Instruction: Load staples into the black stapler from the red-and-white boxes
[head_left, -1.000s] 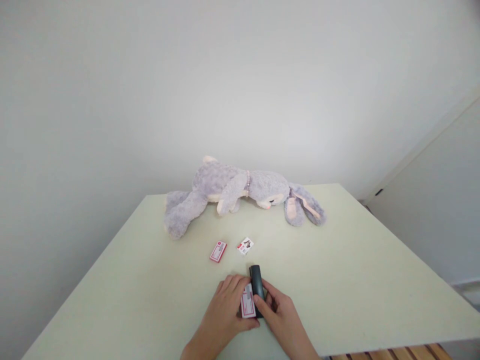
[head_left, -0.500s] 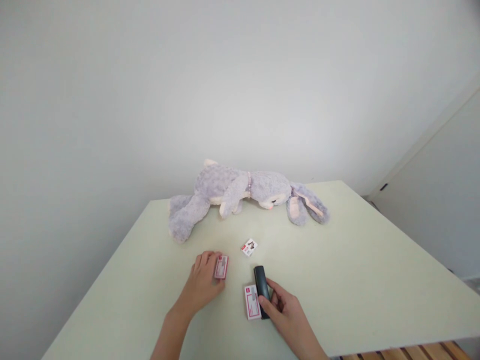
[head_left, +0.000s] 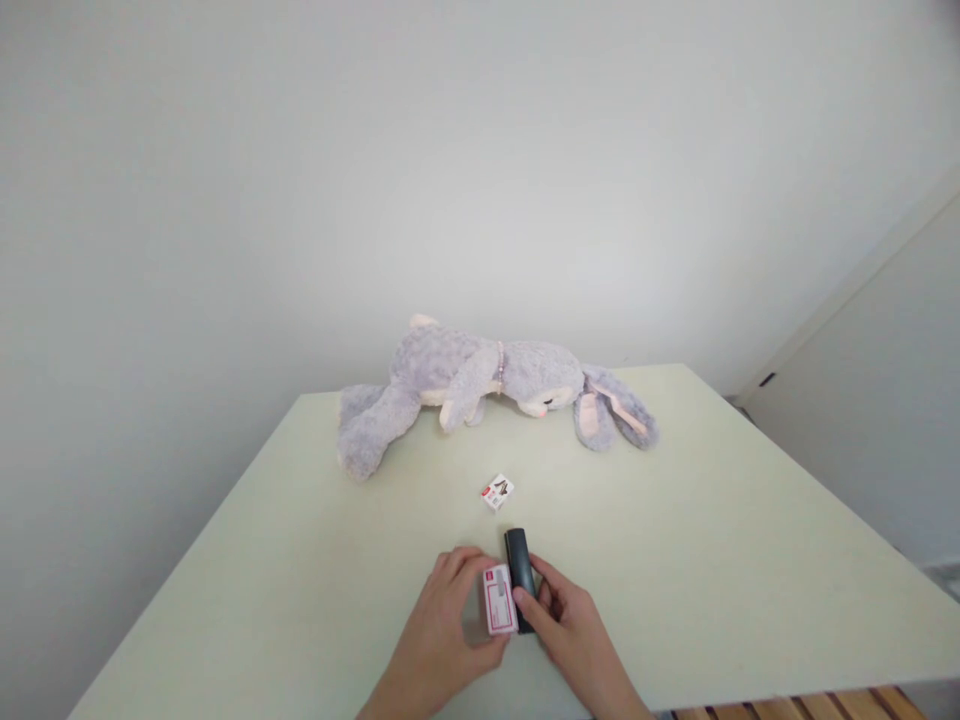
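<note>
My left hand [head_left: 448,625] is closed on a small red-and-white box [head_left: 499,598], holding it against the left side of a black stapler-like device [head_left: 518,572]. My right hand [head_left: 570,630] grips that device from the right, near the table's front edge. Only one box shows between my hands; a second one, if under it, is hidden. Another small white-and-red box [head_left: 496,491] lies alone farther back on the table.
The pale green table [head_left: 712,560] stands against a white wall. A grey plush rabbit [head_left: 480,385] lies on its side along the far edge. Wooden slats [head_left: 787,705] show past the front right edge, and a white door or cabinet [head_left: 885,400] is at the right.
My left hand reached out left to the box lying apart, took it, and came back beside the dark device. That spot on the table is now bare. My right hand stayed put.
</note>
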